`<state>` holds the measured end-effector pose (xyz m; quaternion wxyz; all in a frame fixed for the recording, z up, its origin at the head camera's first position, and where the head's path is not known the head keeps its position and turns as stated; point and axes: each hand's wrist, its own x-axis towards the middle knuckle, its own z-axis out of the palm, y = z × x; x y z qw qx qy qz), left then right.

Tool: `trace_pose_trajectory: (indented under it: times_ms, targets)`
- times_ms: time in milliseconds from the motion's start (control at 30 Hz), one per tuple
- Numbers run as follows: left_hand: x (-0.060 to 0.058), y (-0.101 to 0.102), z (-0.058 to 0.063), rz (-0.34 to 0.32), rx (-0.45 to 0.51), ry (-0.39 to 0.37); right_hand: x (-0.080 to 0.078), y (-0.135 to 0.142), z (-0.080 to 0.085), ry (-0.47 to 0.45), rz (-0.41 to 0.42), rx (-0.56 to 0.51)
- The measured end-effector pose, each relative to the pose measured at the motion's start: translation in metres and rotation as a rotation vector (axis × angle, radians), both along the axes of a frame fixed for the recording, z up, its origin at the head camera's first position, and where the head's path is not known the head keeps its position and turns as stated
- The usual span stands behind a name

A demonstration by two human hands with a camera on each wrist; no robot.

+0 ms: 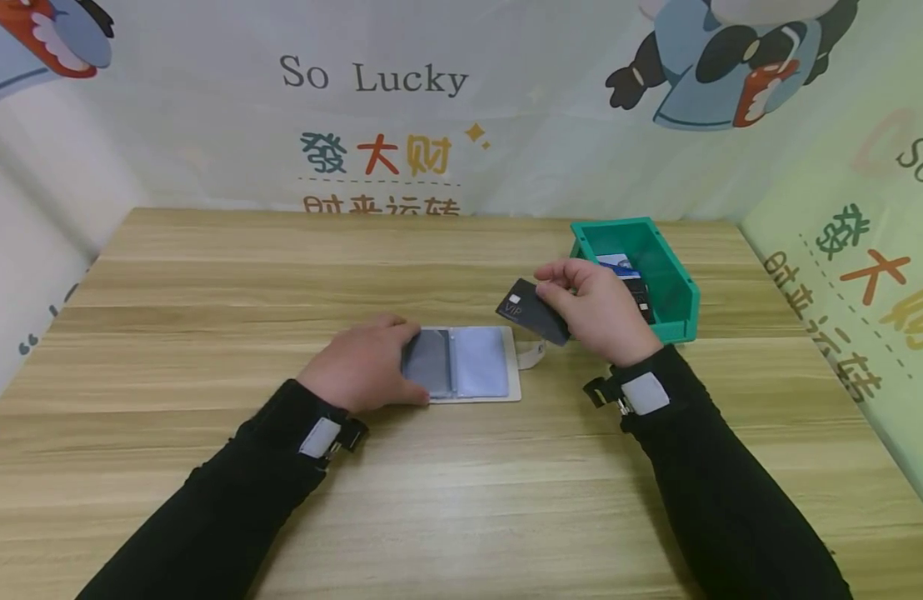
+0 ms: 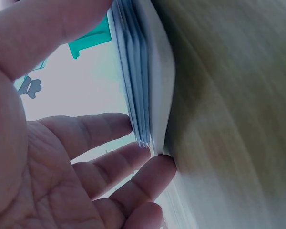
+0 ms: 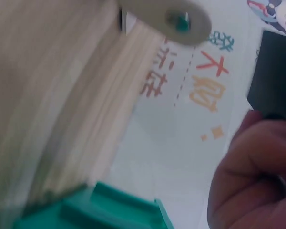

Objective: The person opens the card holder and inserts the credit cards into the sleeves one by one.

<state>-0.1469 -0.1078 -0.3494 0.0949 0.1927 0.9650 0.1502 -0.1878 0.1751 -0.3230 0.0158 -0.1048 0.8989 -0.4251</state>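
A small card holder (image 1: pixel 482 362) lies spread open on the table, its clear plastic sleeves showing. My left hand (image 1: pixel 364 362) grips its left side, thumb near the front edge and fingers at the back edge. The left wrist view shows the stacked sleeves (image 2: pixel 133 71) edge-on, with fingertips touching them and the cover. Above the table, to the right of the holder, my right hand (image 1: pixel 600 308) pinches a black card (image 1: pixel 532 310) printed "VIP". In the right wrist view the card (image 3: pixel 276 76) appears dark and partly cut off by the frame.
A green bin (image 1: pixel 675 292) stands behind and right of my right hand, with several cards (image 1: pixel 619 265) inside. The holder's strap (image 1: pixel 532 356) extends right, its snap end visible in the right wrist view. Printed cloth (image 1: pixel 521 150) hangs behind the wooden table (image 1: pixel 461 500).
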Motion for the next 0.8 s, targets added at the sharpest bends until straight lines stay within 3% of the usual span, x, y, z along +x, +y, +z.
trace_pose_trajectory:
  times_ms: [300,567,800]
  targets:
    - [0.001,0.0,0.001,0.008,-0.003,-0.003,0.003,-0.01,-0.008,-0.146,0.105,-0.043]
    - [0.0,-0.001,0.0,0.001,-0.016,0.007,0.003,-0.025,-0.017,-0.098,0.134,0.023]
    - [-0.001,-0.001,0.0,-0.012,-0.014,0.008,0.002,-0.034,-0.017,-0.065,0.191,0.158]
